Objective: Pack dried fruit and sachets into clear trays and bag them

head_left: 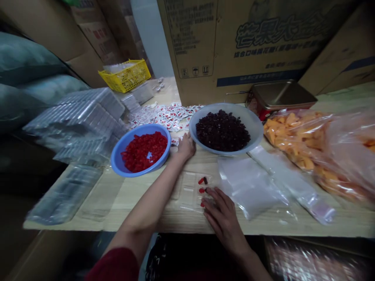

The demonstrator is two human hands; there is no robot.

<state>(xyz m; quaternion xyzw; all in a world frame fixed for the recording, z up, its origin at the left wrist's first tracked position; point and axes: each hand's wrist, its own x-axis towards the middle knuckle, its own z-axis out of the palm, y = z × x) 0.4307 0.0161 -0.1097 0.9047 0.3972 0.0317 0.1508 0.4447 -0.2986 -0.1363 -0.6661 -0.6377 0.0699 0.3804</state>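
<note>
My left hand (186, 146) reaches forward between two bowls, fingers bent and apart over small white-and-red packets (174, 116); nothing shows in it. A blue bowl (117, 163) of red pieces (143, 153) is on its left. Close on its right stands a whitish bowl (256, 125) of dark, shiny pieces (222, 130). My right hand (223, 214) rests palm down over the right side of a clear plastic tray (189, 191), fingers spread. One fingertip is by a dark piece (206, 190). Red pieces (201, 190) lie in that side's compartments, the lowest partly hidden by my fingers.
Stacked clear trays (96, 113) stand at left, behind a wrapped bundle (66, 193). Clear plastic bags (249, 181) lie right of my right hand, beside a bag of orange pieces (301, 144). Behind are a yellow basket (129, 80), a cardboard box (202, 54) and a tin (284, 95).
</note>
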